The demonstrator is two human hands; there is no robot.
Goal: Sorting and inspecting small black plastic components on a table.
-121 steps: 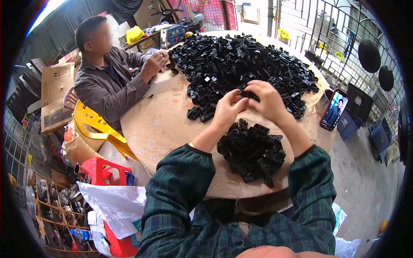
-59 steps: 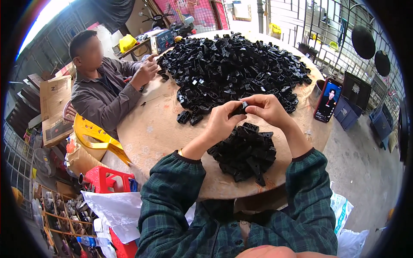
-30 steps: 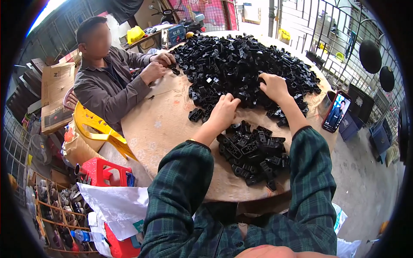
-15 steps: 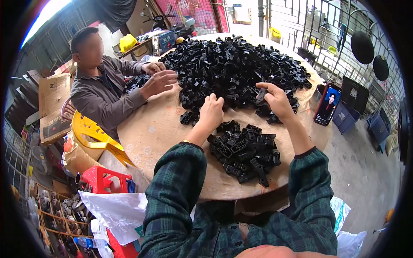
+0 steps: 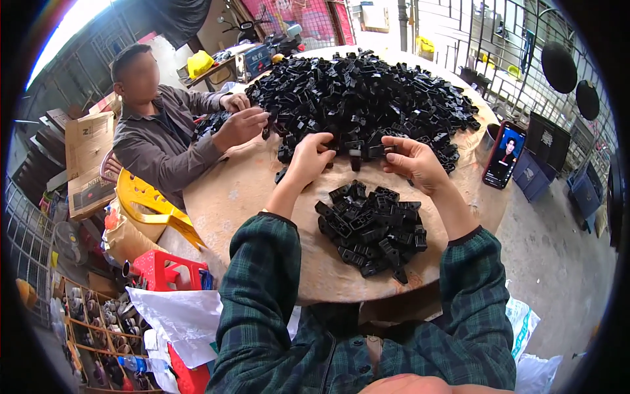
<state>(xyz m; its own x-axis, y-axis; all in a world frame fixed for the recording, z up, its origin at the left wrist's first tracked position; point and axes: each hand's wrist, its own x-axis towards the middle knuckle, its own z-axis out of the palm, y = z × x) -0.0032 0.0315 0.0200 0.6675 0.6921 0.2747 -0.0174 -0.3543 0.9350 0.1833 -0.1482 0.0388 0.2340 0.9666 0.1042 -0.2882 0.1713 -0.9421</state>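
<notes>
Both my hands are over the near edge of a large heap of small black plastic parts (image 5: 367, 92) on a round table. My right hand (image 5: 420, 164) pinches one black plastic part (image 5: 377, 152) between thumb and fingertips. My left hand (image 5: 311, 159) is closed, thumb against fingers, at the heap's edge; what it holds, if anything, is lost against the black parts. Between my hands, a black part with a pale grey piece (image 5: 355, 151) shows. Nearer to me lies a smaller pile of similar black parts (image 5: 372, 230), below both hands and apart from them.
A patterned beige cloth (image 5: 230, 223) covers the table. Across to the left, a person (image 5: 157, 131) handles small parts. A phone (image 5: 504, 155) stands at the right table edge. A yellow chair (image 5: 154, 210), a red stool (image 5: 167, 269) and white sacking (image 5: 180, 322) are at the left.
My left hand has shifted slightly left and turned its thumb inward. My right hand has turned and lowered the part toward the left. The other person's hands have drawn closer together.
</notes>
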